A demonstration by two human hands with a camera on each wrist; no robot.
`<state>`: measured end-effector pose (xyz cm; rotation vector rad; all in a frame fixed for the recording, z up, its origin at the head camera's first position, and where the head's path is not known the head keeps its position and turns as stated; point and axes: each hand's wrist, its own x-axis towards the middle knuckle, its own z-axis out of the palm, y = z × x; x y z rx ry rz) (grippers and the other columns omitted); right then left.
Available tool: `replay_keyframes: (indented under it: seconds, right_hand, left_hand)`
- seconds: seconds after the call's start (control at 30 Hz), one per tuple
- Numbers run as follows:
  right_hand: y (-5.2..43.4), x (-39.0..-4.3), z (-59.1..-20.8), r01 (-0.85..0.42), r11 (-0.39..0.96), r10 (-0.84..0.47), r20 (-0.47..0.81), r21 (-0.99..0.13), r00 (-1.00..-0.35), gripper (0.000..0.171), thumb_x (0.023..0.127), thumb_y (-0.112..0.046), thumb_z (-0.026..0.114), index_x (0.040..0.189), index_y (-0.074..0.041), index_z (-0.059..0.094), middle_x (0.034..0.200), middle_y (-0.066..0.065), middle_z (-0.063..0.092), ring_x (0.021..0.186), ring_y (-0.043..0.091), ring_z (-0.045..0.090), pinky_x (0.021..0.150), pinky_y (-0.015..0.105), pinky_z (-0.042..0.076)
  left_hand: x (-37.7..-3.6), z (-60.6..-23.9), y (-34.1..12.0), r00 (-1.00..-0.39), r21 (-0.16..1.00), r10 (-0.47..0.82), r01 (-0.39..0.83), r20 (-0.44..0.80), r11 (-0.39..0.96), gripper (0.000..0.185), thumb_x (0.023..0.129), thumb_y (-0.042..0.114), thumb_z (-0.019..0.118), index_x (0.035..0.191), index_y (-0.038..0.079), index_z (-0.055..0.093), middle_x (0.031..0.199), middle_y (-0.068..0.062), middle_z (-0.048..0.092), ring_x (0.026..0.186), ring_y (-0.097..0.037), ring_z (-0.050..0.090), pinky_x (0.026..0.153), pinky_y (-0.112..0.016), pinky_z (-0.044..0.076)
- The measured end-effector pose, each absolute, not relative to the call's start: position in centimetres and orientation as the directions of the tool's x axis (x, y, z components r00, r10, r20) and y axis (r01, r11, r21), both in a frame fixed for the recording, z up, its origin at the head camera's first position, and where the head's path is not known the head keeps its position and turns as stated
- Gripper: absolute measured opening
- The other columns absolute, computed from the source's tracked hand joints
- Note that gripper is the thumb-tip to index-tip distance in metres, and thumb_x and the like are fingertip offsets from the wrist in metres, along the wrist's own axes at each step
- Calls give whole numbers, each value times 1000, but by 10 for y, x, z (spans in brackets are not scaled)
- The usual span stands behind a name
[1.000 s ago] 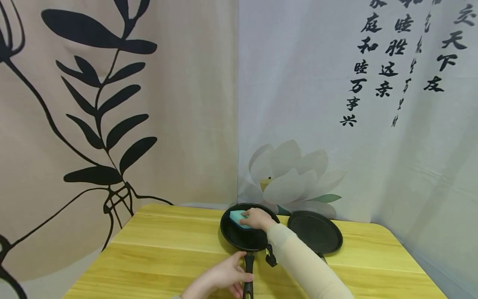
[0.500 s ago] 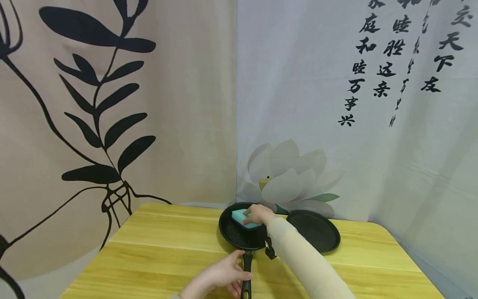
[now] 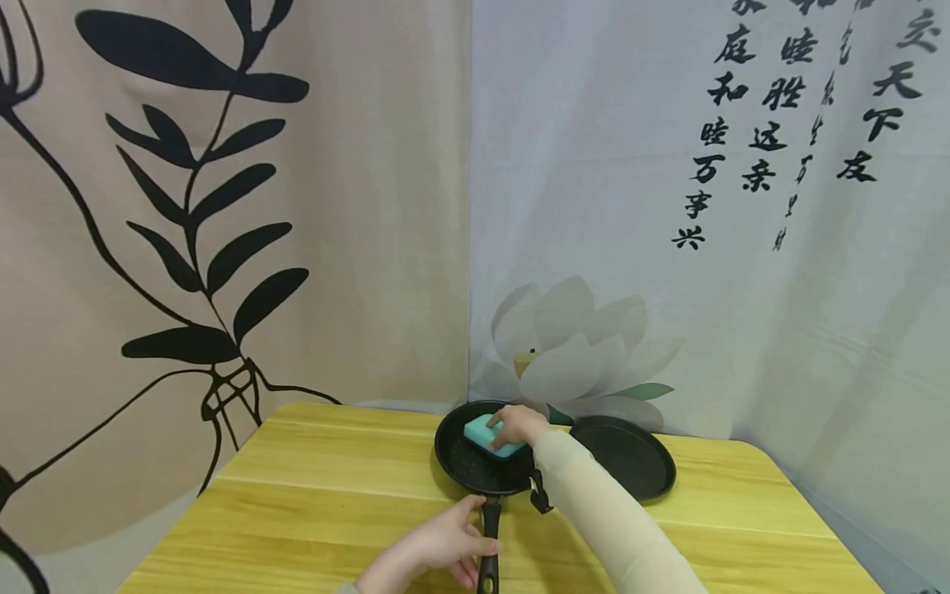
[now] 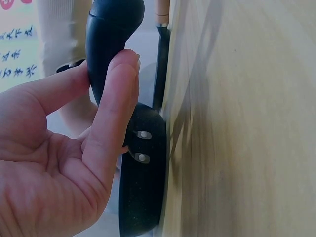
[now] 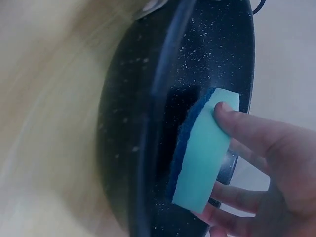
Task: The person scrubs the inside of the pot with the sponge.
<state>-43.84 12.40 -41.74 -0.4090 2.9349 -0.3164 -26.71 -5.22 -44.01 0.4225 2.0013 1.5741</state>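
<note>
A black frying pan (image 3: 467, 469) with light speckles sits toward the back of the table, its handle (image 3: 490, 528) pointing at me. My left hand (image 3: 449, 540) holds that handle between thumb and fingers, and the left wrist view shows the fingers curled along it (image 4: 108, 103). Inside the pan is a turquoise sponge (image 5: 205, 148) with a dark blue scouring layer facing the pan's surface. My right hand (image 3: 517, 426) grips the sponge, thumb on one side and fingers on the other. The sponge's dark layer lies close over the pan's inner bottom.
A second, flatter black pan (image 3: 627, 458) lies to the right, partly behind my right sleeve (image 3: 609, 520). The wooden table (image 3: 334, 487) ends at the back against a printed curtain (image 3: 386, 247).
Within the pan, my right hand has shifted the sponge slightly to the right. My left hand keeps its hold on the handle.
</note>
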Motion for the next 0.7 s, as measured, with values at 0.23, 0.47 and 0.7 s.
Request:
replay_keyframes:
  seconds: [0.23,0.47,0.7]
  right_hand:
    - [130,-433,-424,-248,939,-281,-115,-237,-953,45,77,-31,82,121,-28,69,132,3,59,114,25,56,91,44,48]
    - [134,-428,-425,-265,938,-291,-91,-224,-952,47,75,-29,85,120,-27,69,129,4,60,111,25,57,89,44,49]
    - [137,-428,-424,-276,938,-300,-89,-211,-950,49,76,-29,84,121,-27,68,129,2,60,110,25,57,88,44,49]
  left_hand:
    - [-268,-441,-51,-792,959,561,-104,-240,263,74,92,13,67,147,-8,22,83,-13,67,50,-14,60,46,-27,53]
    - [-267,-444,-51,-803,962,550,-99,-227,253,74,92,12,68,146,-8,23,82,-14,67,50,-16,59,45,-28,53]
    - [-268,-444,-52,-804,967,554,-96,-216,237,74,92,12,68,147,-8,22,82,-14,67,49,-15,59,45,-27,53]
